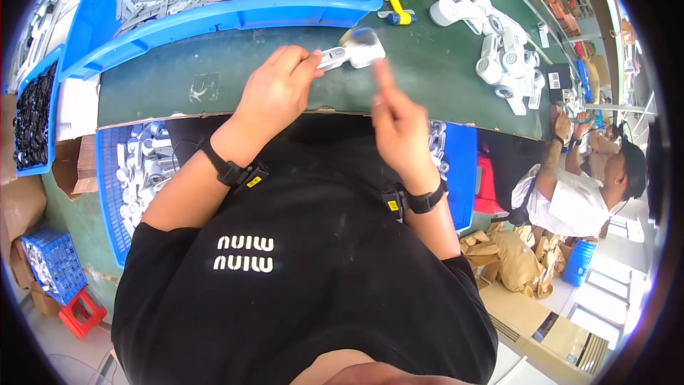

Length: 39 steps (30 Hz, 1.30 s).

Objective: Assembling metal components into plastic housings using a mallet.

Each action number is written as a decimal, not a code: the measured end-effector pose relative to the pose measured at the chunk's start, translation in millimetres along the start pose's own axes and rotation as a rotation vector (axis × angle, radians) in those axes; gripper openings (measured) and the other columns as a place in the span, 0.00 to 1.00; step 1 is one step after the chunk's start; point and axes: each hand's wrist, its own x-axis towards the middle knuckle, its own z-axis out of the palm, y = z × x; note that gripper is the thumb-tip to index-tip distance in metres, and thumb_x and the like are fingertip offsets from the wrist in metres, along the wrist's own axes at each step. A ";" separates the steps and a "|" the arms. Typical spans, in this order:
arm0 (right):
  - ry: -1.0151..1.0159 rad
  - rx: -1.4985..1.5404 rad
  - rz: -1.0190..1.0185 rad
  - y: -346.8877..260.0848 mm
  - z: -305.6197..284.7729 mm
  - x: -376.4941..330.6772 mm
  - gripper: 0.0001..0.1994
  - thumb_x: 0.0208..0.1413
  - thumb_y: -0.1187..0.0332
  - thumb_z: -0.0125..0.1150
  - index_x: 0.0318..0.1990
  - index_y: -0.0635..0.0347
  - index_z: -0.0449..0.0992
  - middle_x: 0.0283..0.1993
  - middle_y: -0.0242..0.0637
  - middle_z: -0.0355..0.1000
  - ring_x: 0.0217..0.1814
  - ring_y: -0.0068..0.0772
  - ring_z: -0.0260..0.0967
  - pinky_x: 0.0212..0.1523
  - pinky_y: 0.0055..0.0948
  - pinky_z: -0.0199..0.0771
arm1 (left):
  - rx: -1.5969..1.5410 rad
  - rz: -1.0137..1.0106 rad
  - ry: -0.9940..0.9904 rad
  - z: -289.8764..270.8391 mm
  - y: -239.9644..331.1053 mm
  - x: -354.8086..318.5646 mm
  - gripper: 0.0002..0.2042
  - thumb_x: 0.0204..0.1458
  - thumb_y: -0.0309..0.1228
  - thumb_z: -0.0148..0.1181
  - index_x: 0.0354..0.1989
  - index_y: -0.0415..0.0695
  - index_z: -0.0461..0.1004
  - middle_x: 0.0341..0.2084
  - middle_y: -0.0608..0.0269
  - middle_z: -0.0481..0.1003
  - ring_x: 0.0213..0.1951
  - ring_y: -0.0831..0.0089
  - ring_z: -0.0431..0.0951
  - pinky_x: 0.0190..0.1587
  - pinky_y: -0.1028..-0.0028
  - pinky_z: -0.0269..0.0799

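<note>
My left hand [274,93] pinches the flat arm end of a small white plastic part [354,51] with a rounded, shiny head, held just above the dark green bench [214,82]. My right hand [399,125] is beside it, blurred, with the index finger raised and pointing up toward the part's head; whether it touches the part is unclear. Both wrists wear black bands with small clipped devices.
A large blue bin [214,14] of grey-white flat parts stands at the bench's far side. A yellow-handled tool [395,11] and a pile of white assembled parts [499,50] lie to the right. Blue crates [135,171] flank my lap. Another person [584,185] works at right.
</note>
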 end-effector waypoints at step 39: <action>0.023 0.799 0.303 20.9 -10.9 7.5 0.29 0.76 0.75 0.54 0.82 0.58 0.62 0.30 0.25 0.70 0.26 0.14 0.60 0.26 0.19 0.65 | -0.328 -0.323 -0.163 -23.4 -11.0 -3.4 0.31 0.56 0.21 0.74 0.70 0.41 0.71 0.46 0.53 0.84 0.47 0.62 0.86 0.54 0.67 0.81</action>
